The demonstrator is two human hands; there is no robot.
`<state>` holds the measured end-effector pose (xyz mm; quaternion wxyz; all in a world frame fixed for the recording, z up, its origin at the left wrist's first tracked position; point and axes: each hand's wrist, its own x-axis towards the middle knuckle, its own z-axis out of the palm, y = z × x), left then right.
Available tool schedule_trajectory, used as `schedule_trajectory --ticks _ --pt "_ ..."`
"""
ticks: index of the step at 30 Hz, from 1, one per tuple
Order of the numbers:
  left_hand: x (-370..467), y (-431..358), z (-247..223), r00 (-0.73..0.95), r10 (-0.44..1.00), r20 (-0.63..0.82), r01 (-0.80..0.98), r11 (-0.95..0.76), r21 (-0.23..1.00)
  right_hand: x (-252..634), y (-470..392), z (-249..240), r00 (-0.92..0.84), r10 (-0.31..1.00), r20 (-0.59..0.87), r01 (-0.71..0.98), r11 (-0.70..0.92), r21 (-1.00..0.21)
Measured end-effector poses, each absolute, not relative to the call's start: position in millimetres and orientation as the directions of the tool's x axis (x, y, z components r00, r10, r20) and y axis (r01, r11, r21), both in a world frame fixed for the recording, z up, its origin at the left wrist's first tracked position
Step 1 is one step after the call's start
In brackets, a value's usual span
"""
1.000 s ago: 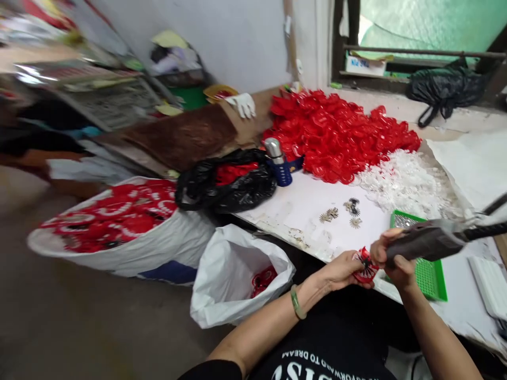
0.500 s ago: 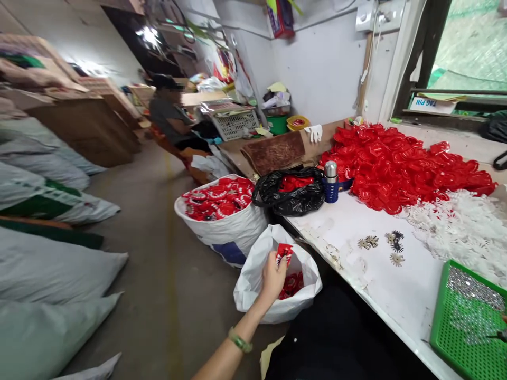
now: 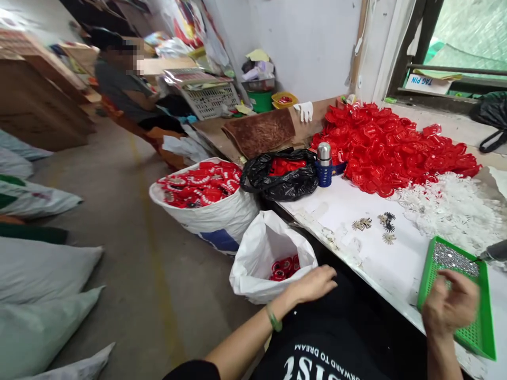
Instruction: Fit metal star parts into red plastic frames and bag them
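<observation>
- Sack (image 3: 229,221), heaped with red-and-white pieces (image 3: 209,192): stands beside the smaller white sack, apart from both hands.
- Smaller white sack (image 3: 249,279): mouth upward, with a few red discs (image 3: 284,269) inside. Lies to the left of the left hand, which is the nearer of the two.
- Left hand (image 3: 317,284): positioned at the right side of the sack mouth, in front of the black shirt (image 3: 348,338). Fingers extended rightward, close together; nothing visible in grasp. Contact with the rim cannot be determined.
- Spoked parts (image 3: 388,238): loose on the white table (image 3: 380,269), beyond and between the hands, which are well apart.
- Right hand (image 3: 451,303): in front of the green tray (image 3: 492,327), overlapping it in view. Fingers half curled and blurred; whether anything is held cannot be determined.
- Metal pieces (image 3: 451,256): gathered at the far end of the tray, beyond the right hand. Tray long axis appears to run from this end toward the near edge, lower right.
- Hand tool (image 3: 498,250): partly in view at the right edge, long axis roughly crosswise, tip pointing left toward the metal pieces. Right hand is nearer, but visibly apart from it.
</observation>
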<state>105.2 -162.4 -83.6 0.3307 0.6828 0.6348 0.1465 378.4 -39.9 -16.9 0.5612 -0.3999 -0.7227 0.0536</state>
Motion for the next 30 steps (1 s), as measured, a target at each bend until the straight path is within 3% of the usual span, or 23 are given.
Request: schedule_trajectory --ticks 2,4,6,10,13,20,30 --pt "132.6 -157.4 -88.3 0.364 0.893 -0.264 0.747 -0.11 0.656 354.1 -56.2 -32.4 -0.337 0.596 0.729 0.475 0.776 -0.415" --pt "153.9 -152.1 -97.4 0.457 0.834 -0.31 0.737 -0.159 0.658 335.0 -65.3 -47.0 -0.63 0.523 0.574 0.358 0.852 -0.383" --pt "167.4 -145.8 -106.9 0.478 0.818 -0.32 0.719 -0.156 0.677 323.0 -65.6 -60.3 -0.713 0.482 0.509 0.33 0.871 -0.363" --pt "180.0 -134.8 -123.9 0.456 0.858 -0.234 0.682 -0.168 0.712 317.2 -51.1 -81.7 -0.549 0.59 0.592 0.538 0.791 -0.29" --pt "187.2 -132.3 -137.3 0.444 0.878 -0.176 0.637 -0.172 0.751 319.7 -43.9 -91.4 -0.44 0.667 0.601 0.648 0.699 -0.301" --pt "190.5 -129.0 -150.7 0.363 0.922 -0.138 0.625 -0.131 0.77 321.7 -46.6 -99.0 -0.471 0.636 0.612 0.635 0.726 -0.265" --pt "195.3 -132.3 -159.8 0.331 0.923 -0.194 0.612 -0.053 0.789 322.5 -60.2 -95.6 -0.465 0.687 0.558 0.634 0.698 -0.332"
